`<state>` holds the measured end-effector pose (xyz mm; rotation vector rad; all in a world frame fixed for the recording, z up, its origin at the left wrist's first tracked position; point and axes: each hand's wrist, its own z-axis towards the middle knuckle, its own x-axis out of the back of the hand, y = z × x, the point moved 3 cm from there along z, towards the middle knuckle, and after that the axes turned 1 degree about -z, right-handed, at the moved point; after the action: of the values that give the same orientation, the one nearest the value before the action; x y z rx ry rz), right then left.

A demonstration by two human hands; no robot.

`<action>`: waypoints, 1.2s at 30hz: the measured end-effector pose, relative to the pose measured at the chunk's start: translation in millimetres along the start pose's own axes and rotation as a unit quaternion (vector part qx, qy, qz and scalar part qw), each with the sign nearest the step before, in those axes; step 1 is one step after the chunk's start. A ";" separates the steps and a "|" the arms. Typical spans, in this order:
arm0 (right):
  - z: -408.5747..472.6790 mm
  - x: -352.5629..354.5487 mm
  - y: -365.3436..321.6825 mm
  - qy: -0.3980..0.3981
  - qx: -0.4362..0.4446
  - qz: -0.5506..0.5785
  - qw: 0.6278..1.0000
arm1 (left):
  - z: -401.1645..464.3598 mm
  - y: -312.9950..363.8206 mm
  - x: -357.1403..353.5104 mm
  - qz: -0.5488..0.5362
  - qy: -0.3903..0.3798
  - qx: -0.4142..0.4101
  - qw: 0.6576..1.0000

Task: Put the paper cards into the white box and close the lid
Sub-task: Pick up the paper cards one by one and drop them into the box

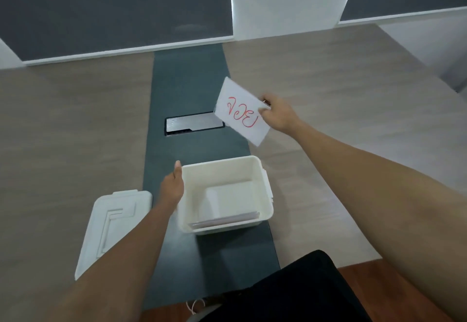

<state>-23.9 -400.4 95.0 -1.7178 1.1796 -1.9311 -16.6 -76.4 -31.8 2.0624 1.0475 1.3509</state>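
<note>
From my feed the white box point(225, 195) stands open on the dark strip point(187, 81) that runs down the middle of the bench point(70, 124), with a few paper cards point(225, 220) already lying at its bottom against the near wall. My left hand point(173, 188) rests against the box's left wall, fingers extended flat along it, its grip pinching nothing that I can see. My right hand point(276, 113) is held up in the air beyond and to the right of the box, its grip pinching a white card point(242, 112) with red handwriting by the card's right edge; the card is tilted and partly covers the right end of a metal hatch point(193, 123) set in the strip. The lid point(113, 223) lies flat on the bench just left of the box, my left forearm crossing over its near right corner. The mouth of the box is open to the card above it. A black garment point(290, 294) shows at the near edge
</note>
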 end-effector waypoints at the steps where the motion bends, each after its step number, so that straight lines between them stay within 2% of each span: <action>1: -1.1 -3.8 -7.2 -0.020 0.020 0.018 0.999 | 0.2 -0.4 4.3 -0.001 0.000 0.009 1.000; 5: -0.3 -30.7 -28.8 -0.150 0.037 0.082 0.985 | 3.8 -13.3 23.0 -0.018 0.009 0.035 0.999; 12: -8.3 -39.9 -29.2 -0.340 -0.037 0.100 0.934 | 3.2 -11.0 22.0 -0.056 -0.020 0.036 0.998; 18: -18.9 -51.7 -29.8 -0.444 -0.082 0.043 0.891 | -0.5 -7.7 21.6 -0.069 -0.012 0.042 0.997; 22: -30.4 -65.9 -25.3 -0.487 -0.093 0.004 0.869 | 4.4 -8.9 20.9 -0.096 -0.021 0.027 0.995; 32: -60.2 -125.4 2.8 -0.529 -0.119 -0.044 0.839 | 8.0 -9.0 14.3 -0.118 -0.009 0.032 0.992; 36: -74.3 -135.5 10.3 -0.566 -0.126 -0.090 0.810 | 9.2 -9.4 13.3 -0.120 0.007 0.031 0.992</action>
<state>-63.2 -285.3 -1.0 -2.5489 0.7714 -0.4638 -8.5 -59.8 -34.9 1.8990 1.3119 1.2276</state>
